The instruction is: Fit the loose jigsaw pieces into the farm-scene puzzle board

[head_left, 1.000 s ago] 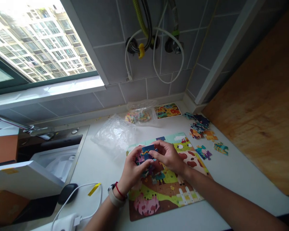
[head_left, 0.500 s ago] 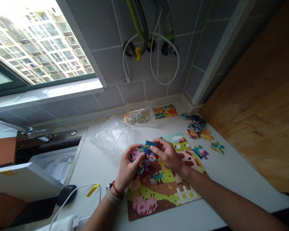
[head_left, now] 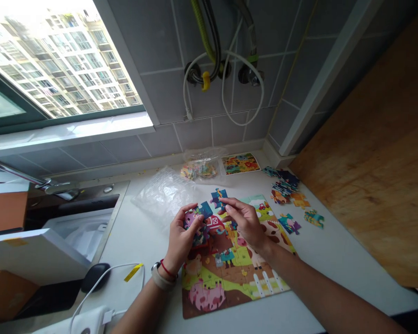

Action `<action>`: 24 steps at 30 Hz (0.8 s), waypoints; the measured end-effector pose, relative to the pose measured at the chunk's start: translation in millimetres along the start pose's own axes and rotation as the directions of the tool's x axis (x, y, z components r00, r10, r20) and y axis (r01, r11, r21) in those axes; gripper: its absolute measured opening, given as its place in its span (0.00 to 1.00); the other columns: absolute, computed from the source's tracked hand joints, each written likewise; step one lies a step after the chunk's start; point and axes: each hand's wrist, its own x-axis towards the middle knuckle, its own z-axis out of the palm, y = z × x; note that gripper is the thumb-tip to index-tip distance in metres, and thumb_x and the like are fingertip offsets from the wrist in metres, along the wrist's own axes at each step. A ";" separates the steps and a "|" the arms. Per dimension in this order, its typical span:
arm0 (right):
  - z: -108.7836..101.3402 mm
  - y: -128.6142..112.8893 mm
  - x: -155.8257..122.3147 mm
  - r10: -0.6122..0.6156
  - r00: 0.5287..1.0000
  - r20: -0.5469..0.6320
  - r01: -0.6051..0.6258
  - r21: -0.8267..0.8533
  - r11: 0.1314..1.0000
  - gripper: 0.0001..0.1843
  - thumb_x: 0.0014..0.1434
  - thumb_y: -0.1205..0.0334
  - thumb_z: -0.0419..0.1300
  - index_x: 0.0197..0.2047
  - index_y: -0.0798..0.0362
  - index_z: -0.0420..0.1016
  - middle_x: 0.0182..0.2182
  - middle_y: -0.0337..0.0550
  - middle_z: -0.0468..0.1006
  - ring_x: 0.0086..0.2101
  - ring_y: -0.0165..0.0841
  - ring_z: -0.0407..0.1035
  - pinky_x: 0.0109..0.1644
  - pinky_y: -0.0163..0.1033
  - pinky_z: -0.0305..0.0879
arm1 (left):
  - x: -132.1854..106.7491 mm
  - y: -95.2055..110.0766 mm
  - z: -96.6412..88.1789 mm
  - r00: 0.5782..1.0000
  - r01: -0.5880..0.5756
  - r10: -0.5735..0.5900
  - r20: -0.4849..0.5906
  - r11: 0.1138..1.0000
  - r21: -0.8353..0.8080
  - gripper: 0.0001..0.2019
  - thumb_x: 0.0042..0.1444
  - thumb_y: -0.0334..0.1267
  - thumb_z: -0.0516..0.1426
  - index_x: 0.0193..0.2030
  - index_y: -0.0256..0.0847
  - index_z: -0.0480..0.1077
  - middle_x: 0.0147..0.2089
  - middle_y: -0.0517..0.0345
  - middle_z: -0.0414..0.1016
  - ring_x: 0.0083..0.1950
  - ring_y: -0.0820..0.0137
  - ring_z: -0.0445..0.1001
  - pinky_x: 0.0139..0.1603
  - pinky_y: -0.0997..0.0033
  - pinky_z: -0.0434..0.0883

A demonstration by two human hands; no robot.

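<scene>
My left hand (head_left: 184, 236) is closed round a bunch of puzzle pieces (head_left: 197, 227), purple and dark blue on their faces. Between the thumb and fingers of my right hand (head_left: 244, 223) is a single dark blue puzzle piece (head_left: 218, 197) with orange and purple patches. Both hands hover over an assembled farm puzzle (head_left: 209, 297), which shows a pig, a cow, a barn and a white fence. My hands and forearms hide part of its picture.
Loose puzzle pieces (head_left: 286, 183) lie in a heap at the right, with several more nearby. Behind are a clear plastic bag (head_left: 163, 192), a bag of pieces (head_left: 199, 169) and a picture card (head_left: 241, 163). A sink (head_left: 121, 190) is at the left, a wooden board (head_left: 376, 153) at the right.
My right hand has drawn one dark blue piece away from the bunch in my left hand, up and to the right. My left hand has shifted slightly left.
</scene>
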 end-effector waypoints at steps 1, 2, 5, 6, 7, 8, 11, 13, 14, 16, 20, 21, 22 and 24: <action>-0.6 -0.1 -0.7 0.004 0.999 0.041 -0.004 -0.002 1.000 0.23 0.63 0.48 0.67 0.58 0.49 0.83 0.45 0.47 0.85 0.45 0.39 0.80 0.46 0.45 0.81 | 0.0 1.2 0.7 1.000 0.003 -0.003 0.002 1.000 -0.011 0.26 0.56 0.53 0.69 0.56 0.40 0.75 0.37 0.57 0.82 0.34 0.66 0.79 0.38 0.70 0.77; -1.1 -0.2 -1.8 0.010 0.996 0.087 -0.009 -0.010 1.000 0.26 0.64 0.49 0.66 0.62 0.48 0.80 0.49 0.48 0.85 0.51 0.41 0.79 0.52 0.47 0.79 | 0.1 2.2 1.4 1.000 0.005 -0.005 0.005 1.000 -0.019 0.26 0.56 0.53 0.69 0.56 0.40 0.75 0.37 0.56 0.82 0.34 0.65 0.80 0.37 0.69 0.77; -1.4 0.1 -6.3 0.034 0.977 0.209 -0.027 -0.037 0.999 0.30 0.66 0.50 0.64 0.69 0.45 0.73 0.58 0.49 0.81 0.61 0.43 0.73 0.64 0.52 0.71 | 1.4 3.0 2.8 1.000 -0.008 0.008 0.009 1.000 -0.008 0.26 0.56 0.53 0.68 0.55 0.40 0.76 0.38 0.55 0.83 0.34 0.64 0.80 0.37 0.67 0.77; -1.1 0.5 -7.7 0.041 0.971 0.234 -0.032 -0.042 0.999 0.30 0.67 0.49 0.64 0.70 0.44 0.72 0.60 0.49 0.81 0.62 0.43 0.72 0.66 0.53 0.70 | 1.9 2.6 3.0 1.000 -0.023 0.022 0.008 1.000 0.007 0.25 0.56 0.53 0.68 0.54 0.40 0.76 0.40 0.54 0.83 0.36 0.63 0.81 0.39 0.67 0.77; -0.8 1.0 -8.6 0.047 0.968 0.246 -0.037 -0.046 0.998 0.30 0.67 0.49 0.64 0.70 0.44 0.72 0.60 0.49 0.81 0.61 0.43 0.73 0.66 0.53 0.70 | 2.4 2.2 3.0 0.999 -0.038 0.038 0.005 0.999 0.023 0.24 0.56 0.53 0.68 0.54 0.40 0.77 0.41 0.54 0.83 0.38 0.63 0.81 0.40 0.67 0.77; -0.5 1.5 -8.8 0.051 0.970 0.238 -0.039 -0.053 0.998 0.30 0.66 0.49 0.64 0.69 0.45 0.73 0.58 0.49 0.81 0.59 0.43 0.74 0.65 0.53 0.71 | 2.8 1.7 3.0 0.999 -0.050 0.050 0.004 0.998 0.035 0.24 0.56 0.52 0.68 0.53 0.40 0.77 0.42 0.53 0.83 0.39 0.63 0.81 0.41 0.67 0.77; -2.3 0.6 -4.5 0.021 0.996 0.089 -0.011 -0.119 0.993 0.26 0.64 0.47 0.65 0.62 0.48 0.79 0.49 0.48 0.85 0.46 0.40 0.79 0.54 0.48 0.77 | 2.5 0.7 3.0 0.998 -0.061 0.061 0.006 0.998 0.031 0.23 0.56 0.52 0.68 0.53 0.40 0.78 0.40 0.55 0.82 0.37 0.64 0.79 0.40 0.68 0.76; -7.5 -4.1 1.9 -0.047 0.998 -0.050 0.036 -0.203 0.979 0.21 0.63 0.45 0.67 0.52 0.50 0.83 0.39 0.45 0.84 0.36 0.36 0.76 0.44 0.43 0.76 | 1.4 0.3 3.4 0.998 -0.065 0.065 0.010 0.998 0.017 0.22 0.55 0.52 0.68 0.52 0.41 0.77 0.36 0.58 0.81 0.34 0.65 0.78 0.36 0.69 0.75; -11.2 -8.0 5.3 -0.098 0.989 -0.110 0.069 -0.245 0.967 0.18 0.62 0.44 0.68 0.45 0.50 0.83 0.34 0.42 0.81 0.32 0.33 0.73 0.39 0.39 0.74 | 0.8 0.0 3.8 0.998 -0.068 0.067 0.016 0.998 0.009 0.22 0.55 0.51 0.68 0.51 0.41 0.77 0.35 0.58 0.80 0.33 0.66 0.77 0.36 0.69 0.74; -19.4 -18.4 11.1 -0.177 0.972 -0.153 0.122 -0.313 0.942 0.21 0.60 0.41 0.69 0.30 0.51 0.77 0.24 0.36 0.72 0.25 0.29 0.63 0.31 0.35 0.67 | -0.4 -0.8 5.1 0.997 -0.065 0.066 0.040 0.998 -0.025 0.21 0.55 0.50 0.68 0.51 0.41 0.75 0.34 0.59 0.80 0.32 0.66 0.77 0.34 0.70 0.74; -29.1 -37.7 12.6 -0.058 0.983 0.173 0.122 -0.391 0.912 0.31 0.64 0.35 0.62 0.22 0.52 0.72 0.21 0.37 0.68 0.23 0.29 0.59 0.28 0.35 0.61 | -2.1 -0.3 8.7 0.996 -0.018 0.031 0.078 0.986 -0.164 0.23 0.53 0.49 0.70 0.47 0.43 0.65 0.32 0.62 0.78 0.30 0.68 0.77 0.32 0.72 0.73; -29.2 -39.7 11.3 0.018 0.955 0.295 0.111 -0.413 0.904 0.31 0.65 0.34 0.61 0.25 0.53 0.77 0.23 0.39 0.72 0.24 0.29 0.62 0.29 0.35 0.62 | -2.1 0.6 9.2 0.997 -0.015 0.029 0.071 0.982 -0.187 0.23 0.53 0.49 0.70 0.45 0.44 0.63 0.32 0.64 0.77 0.29 0.69 0.76 0.31 0.73 0.72; -28.7 -40.2 9.8 0.090 0.915 0.393 0.101 -0.439 0.893 0.30 0.66 0.34 0.60 0.30 0.53 0.81 0.25 0.41 0.75 0.24 0.30 0.64 0.29 0.36 0.64 | -1.8 1.7 9.3 0.998 -0.020 0.032 0.054 0.979 -0.202 0.24 0.52 0.49 0.70 0.44 0.44 0.62 0.31 0.65 0.76 0.28 0.70 0.76 0.30 0.74 0.71; -26.4 -37.6 7.2 0.187 0.856 0.483 0.100 -0.508 0.856 0.26 0.67 0.37 0.60 0.42 0.52 0.86 0.27 0.41 0.80 0.25 0.33 0.69 0.31 0.37 0.67 | -0.5 3.6 8.6 0.999 -0.040 0.040 -0.003 0.976 -0.212 0.24 0.51 0.49 0.70 0.42 0.44 0.60 0.29 0.68 0.73 0.26 0.72 0.73 0.29 0.76 0.69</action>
